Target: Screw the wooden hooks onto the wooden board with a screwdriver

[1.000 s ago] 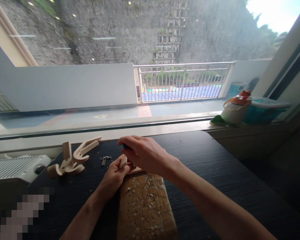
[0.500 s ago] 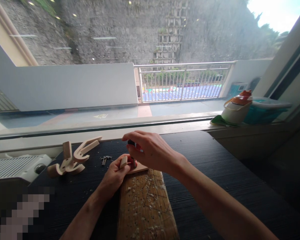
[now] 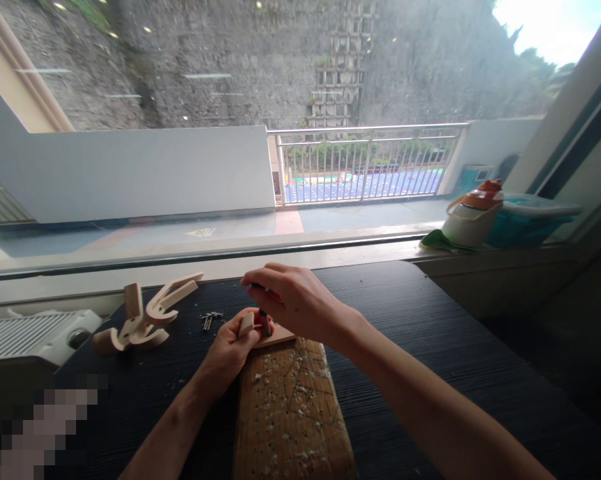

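My right hand point(image 3: 300, 301) is closed from above around the dark handle of a screwdriver. The screwdriver's metal shaft point(image 3: 265, 323) points down onto a pale wooden piece point(image 3: 277, 335), its tip too small to make out. At the left side my left hand point(image 3: 234, 341) grips this wooden piece, pressing it onto the far end of a thick wooden block point(image 3: 293, 413). An upright part of the piece stands by the left thumb, and something red shows beside the shaft. The block's top is scarred with holes, scratches and splinters.
Curved wooden hooks point(image 3: 139, 330) lie piled on the black table point(image 3: 405, 347) at left, with a small heap of screws point(image 3: 210, 320) near them. A white heater point(image 3: 40, 337) stands beyond the left edge. A bottle point(image 3: 473, 220) and a teal box point(image 3: 530, 223) sit on the windowsill.
My right hand has turned and shifted slightly left over the screwdriver, hiding the red part of the handle that showed before. My left hand and the wooden piece stay in place.
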`<action>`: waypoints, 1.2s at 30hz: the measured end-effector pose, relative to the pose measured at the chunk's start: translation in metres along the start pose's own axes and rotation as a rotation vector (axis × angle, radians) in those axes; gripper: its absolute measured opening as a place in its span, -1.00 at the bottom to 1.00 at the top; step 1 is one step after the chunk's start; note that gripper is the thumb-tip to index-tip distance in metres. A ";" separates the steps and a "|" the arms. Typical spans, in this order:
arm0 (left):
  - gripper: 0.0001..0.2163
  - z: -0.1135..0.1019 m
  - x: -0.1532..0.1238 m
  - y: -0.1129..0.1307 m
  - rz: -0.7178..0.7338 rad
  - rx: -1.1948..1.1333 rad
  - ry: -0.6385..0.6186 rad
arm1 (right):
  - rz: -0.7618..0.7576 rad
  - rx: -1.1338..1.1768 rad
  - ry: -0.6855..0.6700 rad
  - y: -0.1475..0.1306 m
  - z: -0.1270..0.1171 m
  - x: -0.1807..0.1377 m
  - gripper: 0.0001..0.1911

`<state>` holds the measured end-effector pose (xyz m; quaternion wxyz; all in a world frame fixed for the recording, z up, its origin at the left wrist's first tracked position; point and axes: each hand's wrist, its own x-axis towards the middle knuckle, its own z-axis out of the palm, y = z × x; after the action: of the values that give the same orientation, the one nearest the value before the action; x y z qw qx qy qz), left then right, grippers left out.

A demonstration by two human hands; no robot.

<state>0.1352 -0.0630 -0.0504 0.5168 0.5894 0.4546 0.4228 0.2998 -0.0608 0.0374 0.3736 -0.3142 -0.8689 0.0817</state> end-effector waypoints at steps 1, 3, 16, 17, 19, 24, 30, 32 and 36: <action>-0.83 0.000 0.000 0.001 0.000 0.003 -0.001 | 0.003 -0.006 0.007 0.001 0.001 0.000 -0.75; -0.84 0.001 0.000 0.002 0.003 0.006 -0.001 | 0.015 -0.021 0.016 0.002 0.002 0.000 -0.75; -0.86 0.001 -0.001 0.002 -0.002 -0.028 -0.002 | -0.008 -0.021 -0.019 -0.003 -0.010 -0.001 -0.68; -0.85 0.001 -0.001 0.002 0.002 -0.028 -0.008 | -0.010 -0.013 -0.022 -0.003 -0.009 -0.001 -0.68; -0.85 0.001 0.000 0.002 0.007 -0.027 -0.016 | -0.009 0.001 -0.026 -0.002 -0.007 -0.001 -0.68; -0.85 0.000 0.000 0.001 0.015 -0.014 -0.008 | 0.002 0.010 -0.015 -0.001 -0.004 -0.001 -0.70; -0.87 0.001 0.000 0.001 0.022 -0.003 -0.022 | 0.020 -0.010 0.000 0.001 -0.001 0.000 -0.72; -0.84 0.001 0.000 0.001 0.017 -0.007 -0.018 | 0.029 -0.025 0.002 0.000 -0.001 0.000 -0.72; -0.81 0.000 0.000 -0.001 -0.006 -0.026 0.002 | 0.030 -0.047 -0.028 -0.003 -0.005 -0.001 -0.72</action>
<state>0.1352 -0.0631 -0.0514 0.5252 0.5809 0.4514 0.4277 0.3019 -0.0643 0.0416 0.3527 -0.3350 -0.8708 0.0712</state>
